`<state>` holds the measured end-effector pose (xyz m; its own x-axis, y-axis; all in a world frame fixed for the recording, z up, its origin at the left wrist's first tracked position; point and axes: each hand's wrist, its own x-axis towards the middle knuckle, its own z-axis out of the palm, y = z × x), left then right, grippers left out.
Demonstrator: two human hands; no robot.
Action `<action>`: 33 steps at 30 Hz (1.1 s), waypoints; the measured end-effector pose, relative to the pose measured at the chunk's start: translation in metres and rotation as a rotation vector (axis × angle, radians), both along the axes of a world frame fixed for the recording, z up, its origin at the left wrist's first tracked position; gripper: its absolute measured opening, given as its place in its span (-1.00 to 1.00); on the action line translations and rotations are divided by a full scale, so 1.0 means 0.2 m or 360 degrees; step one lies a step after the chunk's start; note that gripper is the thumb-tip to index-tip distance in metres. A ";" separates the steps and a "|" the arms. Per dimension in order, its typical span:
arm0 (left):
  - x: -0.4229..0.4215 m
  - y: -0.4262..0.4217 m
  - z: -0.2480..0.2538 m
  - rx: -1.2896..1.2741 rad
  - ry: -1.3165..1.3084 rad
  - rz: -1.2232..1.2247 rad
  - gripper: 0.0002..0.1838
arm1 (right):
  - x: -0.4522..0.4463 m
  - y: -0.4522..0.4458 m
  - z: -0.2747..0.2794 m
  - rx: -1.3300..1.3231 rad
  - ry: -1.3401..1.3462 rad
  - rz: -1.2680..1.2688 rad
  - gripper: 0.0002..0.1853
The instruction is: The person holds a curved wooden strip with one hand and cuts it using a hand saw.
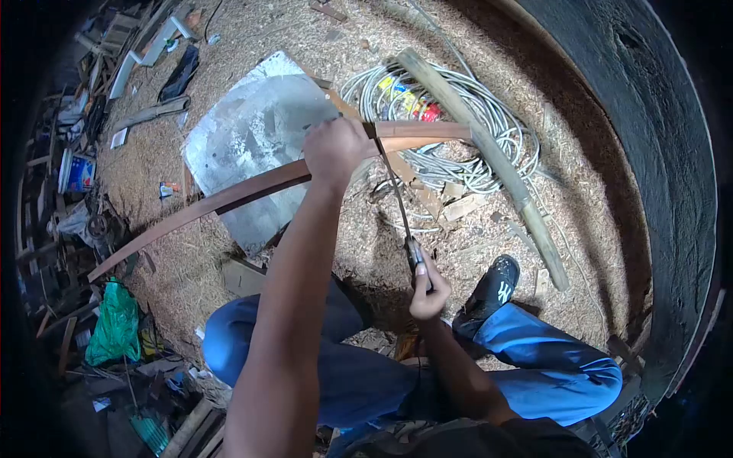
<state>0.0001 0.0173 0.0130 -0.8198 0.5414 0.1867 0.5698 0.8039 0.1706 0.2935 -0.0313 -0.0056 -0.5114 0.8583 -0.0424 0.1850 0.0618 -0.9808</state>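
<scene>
A long, curved strip of reddish wood (252, 185) runs from the lower left up to the right. My left hand (336, 149) is closed round it near the middle. In my right hand (429, 288) is the handle of a thin, long-bladed saw (398, 197), its blade slanting up and left. The blade's upper end meets the wood just right of my left hand. Past the blade, the wood's right end (435, 130) reaches a round wooden pole (489, 145). A grey-white board (256, 114) lies under and behind the strip.
Coiled grey cable (458, 174) lies beneath the pole on ground covered in wood chips. A dark curved wall (657, 153) stands at the right. Scrap wood, a green bag (114, 324) and a white-blue bucket (78, 172) are at the left. Wood offcuts (463, 206) lie near the cable.
</scene>
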 end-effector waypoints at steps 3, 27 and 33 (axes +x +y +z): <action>-0.01 0.06 0.04 -0.0015 -0.0009 -0.0064 -0.62 | -0.05 -0.02 -0.13 0.0213 0.0047 0.0189 -0.60; -0.03 -0.01 -0.06 0.0083 0.0163 -0.0144 -0.59 | 0.08 0.31 0.17 -0.0437 -0.0157 -0.0010 -0.72; -0.03 -0.01 -0.02 0.0066 0.0018 -0.0057 -0.54 | 0.02 0.35 0.38 0.0003 -0.0260 0.0087 -0.73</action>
